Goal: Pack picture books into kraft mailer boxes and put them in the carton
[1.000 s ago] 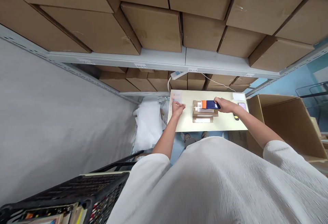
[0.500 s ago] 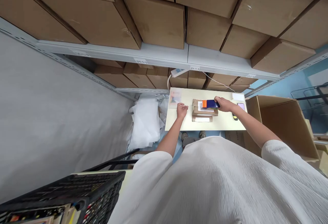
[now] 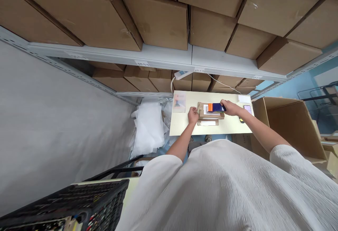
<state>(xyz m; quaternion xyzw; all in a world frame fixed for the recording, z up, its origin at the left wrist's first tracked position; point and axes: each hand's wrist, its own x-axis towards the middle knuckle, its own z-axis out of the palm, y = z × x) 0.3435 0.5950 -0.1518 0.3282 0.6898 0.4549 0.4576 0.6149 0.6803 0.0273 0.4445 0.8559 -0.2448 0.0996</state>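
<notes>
On the pale table (image 3: 179,127) lies a small brown cardboard box (image 3: 200,113) with a white label on top. A second, flatter box (image 3: 208,122) with a white label shows along its near side. My right hand (image 3: 229,107) is closed around the end of a dark blue and orange hand-held device (image 3: 218,107), held over the top of the box. What kind of device it is remains too small to tell. At the box's left end, my left hand (image 3: 193,115) has bent fingers against the cardboard; its fingertips are partly hidden.
Shelves (image 3: 169,55) packed with cartons rise behind the table. A phone (image 3: 247,109) and a white item (image 3: 244,99) lie at its right side. A big open carton (image 3: 290,129) stands right. White packing sheets (image 3: 149,129) lie left, a black crate (image 3: 105,195) at lower left.
My left hand has moved right, from the bare tabletop to the left end of the box. My right hand and the blue and orange device stay almost in place.
</notes>
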